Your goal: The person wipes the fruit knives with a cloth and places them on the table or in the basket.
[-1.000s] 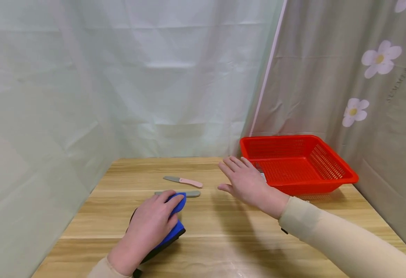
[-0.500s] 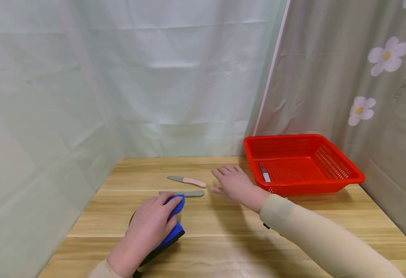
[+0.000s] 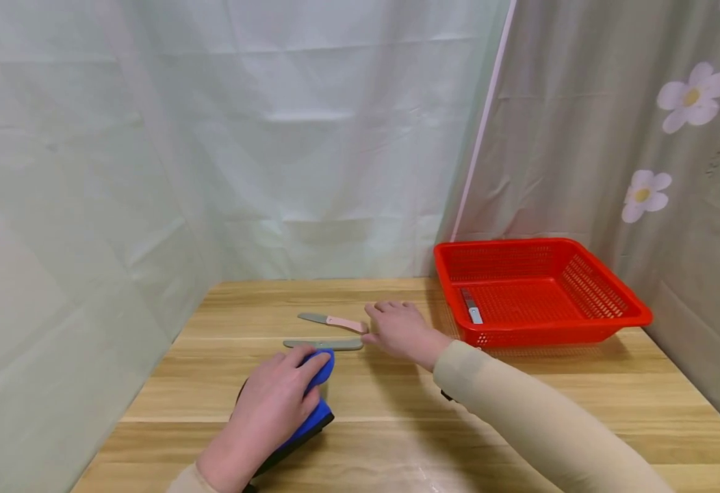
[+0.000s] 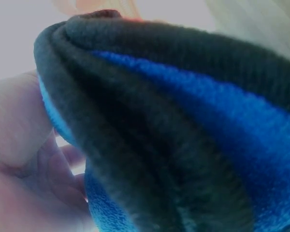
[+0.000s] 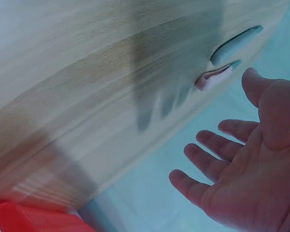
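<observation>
My left hand [image 3: 274,400] grips a folded blue cloth [image 3: 318,416] with black edging at the front left of the table. In the left wrist view the bunched cloth [image 4: 217,106] fills most of the picture beside the thumb. My right hand [image 3: 400,332], palm down with fingers spread, is held at the handle ends of two small knives. The farther one is a pink-handled knife [image 3: 341,323] with a grey blade. Nearer me lies a grey-green knife [image 3: 335,345], roughly parallel to it. Nothing is between the right fingers in the right wrist view.
At the back right stands a red perforated plastic basket [image 3: 557,334]. Inside it, along the left side, lies a white-handled knife [image 3: 473,311]. Pale curtains [image 3: 335,137] hang behind the wooden table [image 3: 520,404] and at both sides.
My right hand has moved left and slightly down, from beside the basket to the knife handles, uncovering the knife in the basket. My left hand still grips the cloth in nearly the same place.
</observation>
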The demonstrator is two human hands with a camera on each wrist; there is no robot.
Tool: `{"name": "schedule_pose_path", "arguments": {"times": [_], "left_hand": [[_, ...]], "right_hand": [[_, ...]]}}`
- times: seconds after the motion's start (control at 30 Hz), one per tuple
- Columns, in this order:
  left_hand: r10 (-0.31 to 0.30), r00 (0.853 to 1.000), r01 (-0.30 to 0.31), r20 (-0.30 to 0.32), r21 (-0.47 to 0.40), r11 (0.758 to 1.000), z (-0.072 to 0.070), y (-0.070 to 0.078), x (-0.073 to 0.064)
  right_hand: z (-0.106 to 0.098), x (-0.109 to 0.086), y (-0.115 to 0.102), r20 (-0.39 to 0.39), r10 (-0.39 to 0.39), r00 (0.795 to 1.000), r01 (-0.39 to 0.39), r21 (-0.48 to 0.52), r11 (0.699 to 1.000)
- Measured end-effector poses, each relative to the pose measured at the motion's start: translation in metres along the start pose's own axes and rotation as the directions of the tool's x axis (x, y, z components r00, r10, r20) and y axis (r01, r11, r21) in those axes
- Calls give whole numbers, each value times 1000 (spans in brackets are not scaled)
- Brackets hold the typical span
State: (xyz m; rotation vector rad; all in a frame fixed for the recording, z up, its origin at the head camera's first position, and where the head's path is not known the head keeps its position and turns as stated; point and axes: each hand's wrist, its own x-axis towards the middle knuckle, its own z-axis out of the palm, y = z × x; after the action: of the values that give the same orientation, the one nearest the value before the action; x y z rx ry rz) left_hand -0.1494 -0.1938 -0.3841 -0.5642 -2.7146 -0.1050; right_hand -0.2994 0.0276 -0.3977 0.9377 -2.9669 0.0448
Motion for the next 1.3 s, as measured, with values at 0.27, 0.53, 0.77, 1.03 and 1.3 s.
{"name": "schedule_pose_path", "arguments": {"times": [0.27, 0.53, 0.77, 1.03, 1.3], "left_hand": [[-14, 1000, 14, 14, -7, 1000, 1, 2, 2], [-9, 999, 10, 43, -26, 1000, 2, 6, 3], [-14, 1000, 15, 25, -20, 1000, 2, 3, 3], [-17, 1000, 17, 15, -21, 1000, 2, 3, 2], [-9, 1000, 9, 12, -24, 1000, 1, 3, 3]], "right_hand": [[9, 13, -5, -4, -8, 1000, 8, 24, 1000], [18, 29, -10, 42, -1, 999, -1, 44, 999], [21, 43, -15, 48, -35, 998, 32, 52, 998], [21, 51, -21, 52, -19, 998, 15, 74, 997], [24, 59, -25, 59, 15, 998, -19, 75, 997]]}}
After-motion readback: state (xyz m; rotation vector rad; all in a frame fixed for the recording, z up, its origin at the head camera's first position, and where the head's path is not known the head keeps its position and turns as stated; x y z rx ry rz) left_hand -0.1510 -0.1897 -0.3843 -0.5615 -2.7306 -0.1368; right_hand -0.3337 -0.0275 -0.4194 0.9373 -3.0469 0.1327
